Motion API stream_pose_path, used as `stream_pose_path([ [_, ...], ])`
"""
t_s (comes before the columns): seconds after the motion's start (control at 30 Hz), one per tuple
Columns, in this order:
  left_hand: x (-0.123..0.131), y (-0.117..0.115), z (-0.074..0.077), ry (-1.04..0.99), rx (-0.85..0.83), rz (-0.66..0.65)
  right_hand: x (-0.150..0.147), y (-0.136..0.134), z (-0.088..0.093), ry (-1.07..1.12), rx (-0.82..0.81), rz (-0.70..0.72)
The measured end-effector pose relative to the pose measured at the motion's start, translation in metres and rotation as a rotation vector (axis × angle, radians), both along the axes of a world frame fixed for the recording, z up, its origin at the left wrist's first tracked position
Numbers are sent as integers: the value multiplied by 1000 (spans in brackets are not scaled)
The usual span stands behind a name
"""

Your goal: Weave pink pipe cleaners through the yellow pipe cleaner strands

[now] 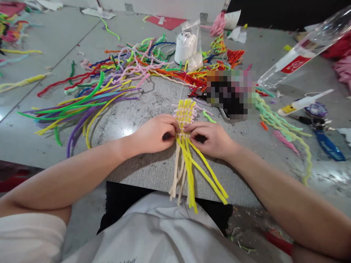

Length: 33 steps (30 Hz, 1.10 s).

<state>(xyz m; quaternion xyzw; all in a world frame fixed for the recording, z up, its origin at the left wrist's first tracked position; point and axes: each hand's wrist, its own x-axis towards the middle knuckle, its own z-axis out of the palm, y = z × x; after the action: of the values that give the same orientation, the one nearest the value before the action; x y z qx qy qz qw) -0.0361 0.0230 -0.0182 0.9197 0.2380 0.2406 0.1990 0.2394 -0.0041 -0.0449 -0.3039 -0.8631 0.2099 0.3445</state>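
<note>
Grey table (153,164) carrying big tangle of coloured pipe cleaners (109,84) spreading toward far left. Clear plastic bottle (304,51) lying tilted at far right corner; white spool (183,46) standing near far edge. Left hand (153,134) and right hand (211,138) gripping yellow-and-cream woven pipe-cleaner piece (185,113) from both sides near front edge, fingers curled closed, loose ends hanging over edge. Glue tube (301,104) lying right, possibly capped.

Between the two grips lies a woven patch (185,112) checkered yellow and what looks like pale pink, its loose yellow and cream strands (189,171) trailing below onto the speckled grey tabletop (153,168), with a many-coloured heap of pipe cleaners (109,80) beyond.
</note>
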Motion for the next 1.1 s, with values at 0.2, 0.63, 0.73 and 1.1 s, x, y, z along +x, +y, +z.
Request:
stream_pose_path([
  [0.2, 4, 3, -2, 2, -44, 18, -3, 6, 1, -11, -31, 4],
  [0.63, -8, 17, 1, 15, -43, -120, 2, 3, 3, 75, -2, 48],
  [0.73, -8, 18, 6, 47, -25, -132, 0, 0, 5, 72, 8, 8],
  [1.1, -8, 16, 2, 88, 26, -125, -10, -7, 8, -79, 34, -2],
])
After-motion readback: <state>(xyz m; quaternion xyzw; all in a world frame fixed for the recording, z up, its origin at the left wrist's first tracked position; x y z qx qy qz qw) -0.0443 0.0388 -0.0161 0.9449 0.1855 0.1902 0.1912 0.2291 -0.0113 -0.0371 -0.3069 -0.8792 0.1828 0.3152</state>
